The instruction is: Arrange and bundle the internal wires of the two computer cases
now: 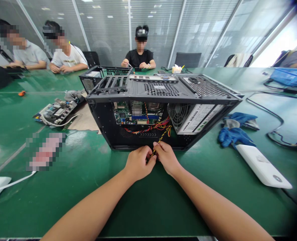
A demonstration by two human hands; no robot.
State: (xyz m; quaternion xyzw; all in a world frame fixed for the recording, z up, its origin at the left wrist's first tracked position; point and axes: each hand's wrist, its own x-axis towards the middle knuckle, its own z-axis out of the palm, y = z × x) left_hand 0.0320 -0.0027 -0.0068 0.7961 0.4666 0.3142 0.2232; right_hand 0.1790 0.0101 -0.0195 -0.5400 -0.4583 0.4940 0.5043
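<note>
A black computer case [128, 142] lies on the green table with its open side facing me. Inside it are a motherboard [123, 115] and a power supply [201, 117] with a fan. From the power supply runs a bundle of coloured wires, and a twisted yellow-and-black cable [163, 135] comes out over the case's near edge. My left hand [138, 162] is closed on this cable, thumb and fingers pinched together. Right beside it, my right hand [167, 157] pinches the same cable a little higher up. The cable's end is hidden by my fingers.
Loose circuit boards [59, 112] lie on cardboard at left, near a blurred phone-like object [48, 150]. Blue gloves [235, 134] and a white power bank [264, 165] are at right. A second case frame [92, 82] stands behind. Several people sit across the table.
</note>
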